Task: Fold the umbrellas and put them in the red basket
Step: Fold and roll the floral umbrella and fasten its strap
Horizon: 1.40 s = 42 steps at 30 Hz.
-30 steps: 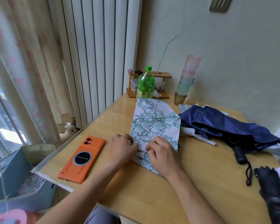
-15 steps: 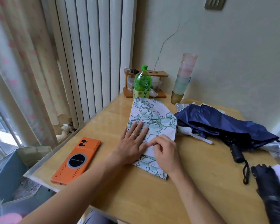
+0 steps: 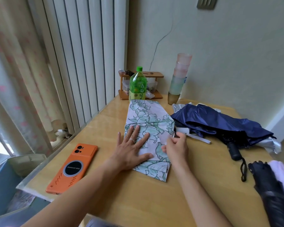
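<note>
A white umbrella with a green flower print point(image 3: 147, 117) lies flattened in the middle of the wooden table point(image 3: 154, 202). My left hand point(image 3: 131, 148) presses flat on its canopy, fingers spread. My right hand point(image 3: 175, 148) pinches the canopy's right edge near a small strap. A navy umbrella point(image 3: 220, 122) lies loosely collapsed to the right, its black handle point(image 3: 234, 150) toward me. A black folded umbrella point(image 3: 269, 189) sits at the right edge. No red basket is in view.
An orange phone point(image 3: 72, 167) lies at the table's left. At the back stand a green bottle point(image 3: 137, 86), a small wooden rack point(image 3: 154, 95) and stacked cups point(image 3: 179, 79). A blue bin point(image 3: 5, 185) sits on the floor, left.
My left hand has opened and slid up flat over the printed canopy. My right hand has moved right to the fabric's edge and pinched it.
</note>
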### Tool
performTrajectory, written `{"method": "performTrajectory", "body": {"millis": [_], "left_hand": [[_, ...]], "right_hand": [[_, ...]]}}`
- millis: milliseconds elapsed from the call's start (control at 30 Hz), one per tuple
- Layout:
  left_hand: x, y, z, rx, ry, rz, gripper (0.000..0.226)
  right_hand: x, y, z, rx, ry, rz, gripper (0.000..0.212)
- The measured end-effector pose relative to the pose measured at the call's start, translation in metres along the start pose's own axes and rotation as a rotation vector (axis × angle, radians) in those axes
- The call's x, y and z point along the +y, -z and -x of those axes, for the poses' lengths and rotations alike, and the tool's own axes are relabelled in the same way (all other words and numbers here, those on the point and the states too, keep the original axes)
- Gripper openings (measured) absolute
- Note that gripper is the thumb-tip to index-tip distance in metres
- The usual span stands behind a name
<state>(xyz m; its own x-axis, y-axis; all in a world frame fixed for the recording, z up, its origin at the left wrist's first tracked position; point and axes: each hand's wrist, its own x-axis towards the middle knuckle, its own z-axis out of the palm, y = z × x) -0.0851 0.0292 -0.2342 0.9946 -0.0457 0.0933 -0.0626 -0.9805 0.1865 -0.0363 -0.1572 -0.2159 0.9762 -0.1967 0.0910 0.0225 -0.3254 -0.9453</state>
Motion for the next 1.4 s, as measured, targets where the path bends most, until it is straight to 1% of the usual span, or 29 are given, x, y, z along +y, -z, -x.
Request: {"method": "performTrajectory", "body": {"millis": [67,133,167,233,267,333,367,433,467,533,600,667,733,800,867,933,1000,1033,1100,1167,1233,1300,1400], "left_hand": [[0.0,0.0,0.0,-0.011,-0.003,0.003,0.088],[0.0,0.0,-0.001,-0.019,-0.006,0.006,0.088],[-0.001,0.0,-0.001,-0.023,-0.007,0.006,0.087],[-0.002,-0.001,-0.002,-0.039,-0.004,0.005,0.087],[-0.002,-0.001,-0.002,-0.045,-0.002,0.005,0.087],[-0.001,-0.002,-0.002,-0.051,0.002,0.003,0.086],[-0.001,-0.002,-0.002,-0.049,0.003,0.0,0.086],[-0.001,-0.002,-0.002,-0.045,0.002,-0.002,0.086],[-0.001,-0.002,-0.003,-0.045,0.0,0.0,0.087],[-0.002,-0.002,-0.003,-0.044,-0.005,0.008,0.087],[-0.003,-0.001,-0.002,-0.046,-0.008,0.008,0.086],[-0.003,-0.002,-0.003,-0.047,-0.007,0.007,0.087],[-0.003,-0.002,-0.003,-0.041,-0.006,0.005,0.088],[-0.003,-0.003,-0.003,-0.034,-0.008,0.004,0.089],[-0.003,-0.004,-0.003,-0.032,-0.014,0.01,0.09],[-0.004,-0.004,-0.002,-0.023,-0.018,0.021,0.09],[-0.004,-0.004,-0.002,-0.011,-0.021,0.039,0.089],[-0.003,-0.004,-0.001,-0.003,-0.022,0.055,0.089],[-0.003,-0.003,0.001,0.034,-0.029,0.112,0.087],[-0.004,-0.001,0.004,0.122,-0.033,0.194,0.082],[-0.005,0.0,0.007,0.264,-0.025,0.276,0.071],[-0.006,0.002,0.01,0.389,0.0,0.358,0.057],[-0.007,0.007,0.015,0.544,0.055,0.488,0.04]], "right_hand": [[-0.009,0.007,-0.01,0.071,0.051,-0.071,0.038],[-0.021,0.013,-0.025,0.064,0.085,-0.188,0.046],[-0.029,0.014,-0.032,0.013,0.065,-0.286,0.051],[-0.044,0.014,-0.047,-0.129,-0.053,-0.487,0.054],[-0.052,0.014,-0.052,-0.194,-0.12,-0.539,0.048],[-0.065,0.012,-0.063,-0.271,-0.239,-0.529,0.021],[-0.069,0.012,-0.068,-0.295,-0.295,-0.525,0.014],[-0.075,0.01,-0.08,-0.322,-0.369,-0.495,0.012],[-0.077,0.01,-0.088,-0.32,-0.373,-0.424,0.013],[-0.084,0.011,-0.099,-0.277,-0.332,-0.204,0.017],[-0.093,0.011,-0.103,-0.236,-0.245,-0.018,0.021],[-0.101,0.01,-0.099,-0.224,-0.124,0.085,0.027],[-0.106,0.009,-0.089,-0.239,-0.003,0.125,0.037],[-0.104,0.007,-0.08,-0.297,0.104,0.121,0.052],[-0.1,0.008,-0.068,-0.33,0.152,0.072,0.053],[-0.097,0.01,-0.052,-0.384,0.143,-0.078,0.043],[-0.091,0.014,-0.034,-0.466,0.111,-0.244,0.022],[-0.086,0.015,-0.026,-0.495,0.108,-0.307,0.015],[-0.076,0.019,-0.01,-0.517,0.103,-0.413,0.015],[-0.066,0.023,-0.002,-0.525,0.121,-0.463,0.024],[-0.053,0.026,0.001,-0.546,0.163,-0.467,0.03],[-0.039,0.028,0.003,-0.558,0.202,-0.456,0.028],[-0.022,0.036,0.005,-0.586,0.227,-0.362,0.022]]}}
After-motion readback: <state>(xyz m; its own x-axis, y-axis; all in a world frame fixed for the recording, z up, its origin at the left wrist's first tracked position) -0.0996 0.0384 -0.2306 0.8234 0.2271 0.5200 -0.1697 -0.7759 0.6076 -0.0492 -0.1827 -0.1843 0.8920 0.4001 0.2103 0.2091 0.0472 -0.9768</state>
